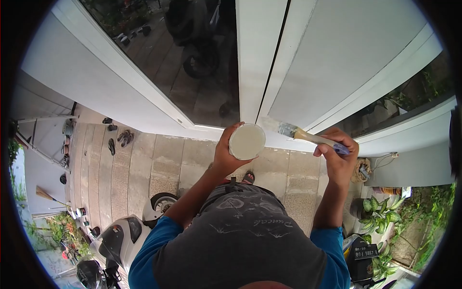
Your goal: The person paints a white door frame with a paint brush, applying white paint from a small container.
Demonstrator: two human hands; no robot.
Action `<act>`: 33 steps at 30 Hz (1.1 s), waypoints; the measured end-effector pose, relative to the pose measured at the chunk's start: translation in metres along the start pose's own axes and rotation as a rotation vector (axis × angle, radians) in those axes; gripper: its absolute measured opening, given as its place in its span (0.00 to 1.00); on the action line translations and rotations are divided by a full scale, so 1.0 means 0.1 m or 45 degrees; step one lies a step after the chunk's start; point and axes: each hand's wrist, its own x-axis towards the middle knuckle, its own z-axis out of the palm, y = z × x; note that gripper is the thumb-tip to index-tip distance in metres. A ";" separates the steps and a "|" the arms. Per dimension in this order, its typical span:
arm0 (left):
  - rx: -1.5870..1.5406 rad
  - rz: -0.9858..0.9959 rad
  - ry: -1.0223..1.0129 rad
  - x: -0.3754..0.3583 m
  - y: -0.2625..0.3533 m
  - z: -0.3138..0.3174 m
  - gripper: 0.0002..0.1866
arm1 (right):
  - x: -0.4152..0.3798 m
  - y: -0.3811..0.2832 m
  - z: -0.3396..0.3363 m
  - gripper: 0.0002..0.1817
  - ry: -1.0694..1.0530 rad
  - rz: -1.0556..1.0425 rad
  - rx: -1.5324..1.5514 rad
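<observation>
My left hand is wrapped round a round tub of off-white paint, held level in front of my waist. In my right hand is a paintbrush, gripped by its wooden handle with the purple-blue end in my fingers. Its pale bristles point left and overlap the lower part of the white door in this view. A narrow dark gap runs up between this door and the white frame beside it.
A dark glass pane left of the gap reflects a motorcycle. Sandals lie on the tiled floor. Behind me stand a white scooter and another vehicle with a licence plate. Potted plants are at the right.
</observation>
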 end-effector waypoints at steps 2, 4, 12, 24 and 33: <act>0.016 -0.006 -0.008 -0.02 0.06 0.00 0.53 | 0.04 -0.19 0.07 0.08 -0.101 -0.045 -0.006; -0.028 0.004 -0.036 0.02 0.10 -0.01 0.54 | 0.04 -0.30 0.24 0.07 -0.087 -0.073 0.022; 0.077 0.004 -0.044 0.06 0.30 -0.03 0.54 | 0.36 -0.27 0.75 0.09 -0.565 -0.299 -0.698; 0.163 -0.032 0.047 0.04 0.32 -0.05 0.53 | 0.60 0.01 0.90 0.11 -0.814 -0.552 -1.009; 0.156 -0.023 0.044 0.10 0.31 -0.01 0.53 | 0.65 0.09 0.85 0.10 -0.812 -0.596 -1.052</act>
